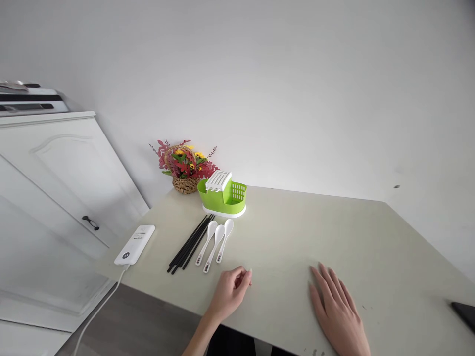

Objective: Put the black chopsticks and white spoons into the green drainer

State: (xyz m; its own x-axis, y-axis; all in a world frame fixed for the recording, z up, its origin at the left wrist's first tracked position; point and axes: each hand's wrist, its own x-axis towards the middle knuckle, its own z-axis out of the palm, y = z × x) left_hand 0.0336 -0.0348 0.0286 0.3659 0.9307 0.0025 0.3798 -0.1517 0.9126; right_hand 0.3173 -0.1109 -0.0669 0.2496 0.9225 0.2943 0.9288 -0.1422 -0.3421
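My left hand [230, 290] rests near the front edge of the table with its fingers curled in against the thumb; I see nothing in it. Flat on the tabletop to the right lies my right hand [338, 309], palm down and fingers stretched out. Just beyond my left hand are three white spoons [218, 236], bowls pointing away from me. Beside them on the left, several black chopsticks [190, 244] lie in a slanted bundle. Behind these stands a green utensil holder [215, 200] with a white slotted top and a white base.
A wicker basket [186, 185] of red and yellow flowers stands behind the holder, near the wall. At the table's left edge lies a white power bank [135, 245] with a cable hanging down. A white cabinet [74, 207] is on the left. A dark object [464, 313] shows at the right.
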